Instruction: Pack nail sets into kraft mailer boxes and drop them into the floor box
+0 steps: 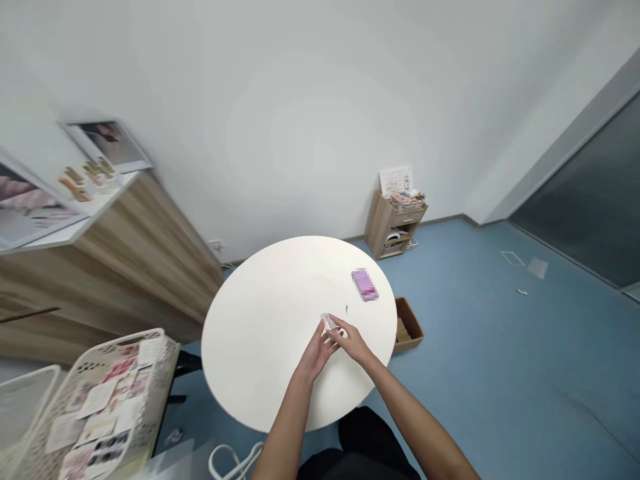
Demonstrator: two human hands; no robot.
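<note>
Between both hands, just above the round white table (250, 333), is a small clear plastic packet (329, 323). My left hand (318, 348) grips it from the left and below, fingers curled. From the right, my right hand (352, 342) has its thumb and fingers closed on the same packet. What the packet contains is too small to make out. A tiny dark slim piece (347, 309) lies on the tabletop beyond my right hand. Farther off to the right rests a purple item (365, 285), pixelated so that its kind does not show.
A brown open box (407, 327) stands on the floor right of the table. White baskets (160, 373) of printed packets sit at the lower left. A wooden counter (150, 260) stands on the left, a small wooden cabinet (376, 223) against the wall.
</note>
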